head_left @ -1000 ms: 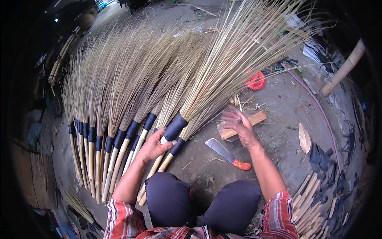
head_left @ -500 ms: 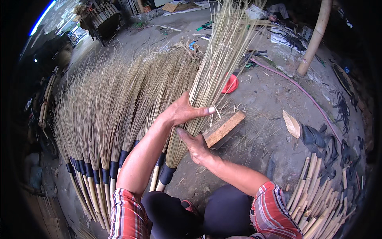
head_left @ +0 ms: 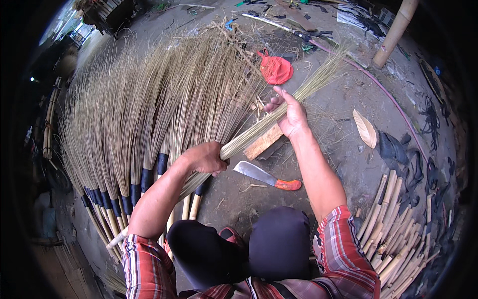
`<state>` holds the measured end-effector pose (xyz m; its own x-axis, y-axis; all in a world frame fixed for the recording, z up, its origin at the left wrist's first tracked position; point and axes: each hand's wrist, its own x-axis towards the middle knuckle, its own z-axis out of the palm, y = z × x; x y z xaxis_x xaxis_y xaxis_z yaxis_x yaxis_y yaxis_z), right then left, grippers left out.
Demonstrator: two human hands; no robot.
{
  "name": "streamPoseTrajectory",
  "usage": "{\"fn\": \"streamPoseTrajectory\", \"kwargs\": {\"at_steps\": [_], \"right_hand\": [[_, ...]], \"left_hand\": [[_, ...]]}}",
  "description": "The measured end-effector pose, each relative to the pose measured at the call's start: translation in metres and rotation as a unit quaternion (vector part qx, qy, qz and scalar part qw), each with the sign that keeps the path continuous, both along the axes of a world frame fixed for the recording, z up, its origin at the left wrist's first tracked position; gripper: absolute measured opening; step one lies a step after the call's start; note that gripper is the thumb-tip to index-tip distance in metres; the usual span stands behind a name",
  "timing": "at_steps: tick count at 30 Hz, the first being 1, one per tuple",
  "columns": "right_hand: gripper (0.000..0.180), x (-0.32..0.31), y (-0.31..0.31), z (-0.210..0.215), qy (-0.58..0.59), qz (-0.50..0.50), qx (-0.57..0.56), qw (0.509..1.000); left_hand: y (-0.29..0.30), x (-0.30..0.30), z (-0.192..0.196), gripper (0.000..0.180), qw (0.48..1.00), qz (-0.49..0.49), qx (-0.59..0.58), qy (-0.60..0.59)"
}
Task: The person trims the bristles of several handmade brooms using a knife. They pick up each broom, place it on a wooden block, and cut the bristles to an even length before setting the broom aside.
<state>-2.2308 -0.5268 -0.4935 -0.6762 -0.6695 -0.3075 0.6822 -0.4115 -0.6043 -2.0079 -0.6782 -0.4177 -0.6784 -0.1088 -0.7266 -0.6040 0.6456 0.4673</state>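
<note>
A grass broom [head_left: 244,142] slants across in front of me, its bristle tips up to the far right and its pale handle running back under my left forearm. My left hand [head_left: 206,157] is closed round the gathered bristles low on the bundle. Further along, my right hand [head_left: 293,117] has its fingers apart, with the bristles lying against its palm and fingers. Just beyond the bundle is a wooden block [head_left: 265,143]. A broad-bladed knife [head_left: 269,177] with an orange handle lies on the ground between my hands and knees.
Several finished brooms [head_left: 144,99] stand fanned out on the left. A red bag [head_left: 275,69] lies beyond my right hand. Bamboo sticks [head_left: 393,229] are piled at the right, near dark strips [head_left: 393,154] and a dry leaf [head_left: 365,128]. A bamboo post [head_left: 396,35] rises far right.
The broom has swung from nearly upright to a slant toward the right, its bristles bunched narrower. My right hand moved up along it and opened. The knife has come into view.
</note>
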Motion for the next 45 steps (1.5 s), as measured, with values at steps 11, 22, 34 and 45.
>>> {"fn": "streamPoseTrajectory", "kwargs": {"at_steps": [11,22,34,45], "right_hand": [[0.075,0.117,0.102,-0.17,0.549,0.236,0.478,0.643],[0.048,0.141,0.176,-0.232,0.601,0.342,0.507,0.513],[0.022,0.138,0.201,-0.12,0.377,0.155,0.531,0.743],[0.03,0.092,0.089,-0.168,0.549,0.09,0.481,0.678]], "left_hand": [[0.016,-0.021,-0.167,0.053,0.982,0.001,-0.147,0.12],[0.008,-0.018,-0.23,0.072,0.994,0.039,-0.087,0.051],[-0.007,-0.022,-0.23,0.1,0.995,0.08,0.053,-0.024],[-0.008,-0.023,-0.23,0.097,0.993,0.092,0.059,-0.04]]}}
